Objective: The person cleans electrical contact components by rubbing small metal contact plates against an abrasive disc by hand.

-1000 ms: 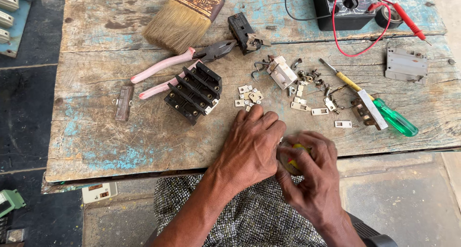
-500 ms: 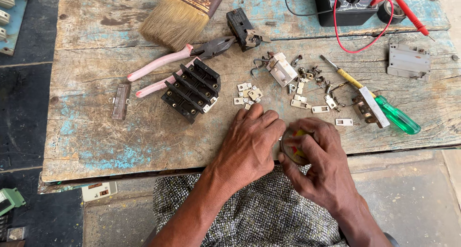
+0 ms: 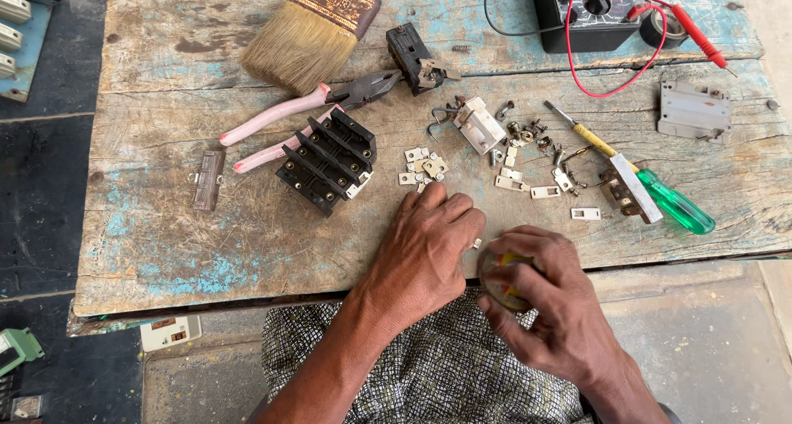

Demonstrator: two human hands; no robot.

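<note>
Your right hand [image 3: 540, 300] grips a round handle [image 3: 502, 280], hard and likely slick; left hand [image 3: 429, 247] pins a tiny, easily lost part, so hold firm.

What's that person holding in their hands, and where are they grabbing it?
The right hand wraps around the handle of a yellow-and-red tool. What the left hand holds under its fingers cannot be told.

- Your right hand [image 3: 544, 296] wraps the round yellow-and-red object [image 3: 505, 280] — most of it is covered, so you cannot tell what it is.
- Your left hand [image 3: 429, 247] hides whatever lies under its palm.
- The meter [image 3: 587, 11] and the paintbrush [image 3: 309, 28] are cut off by the top edge.
- The small metal parts [image 3: 425, 164] are too tiny to tell apart.
</note>
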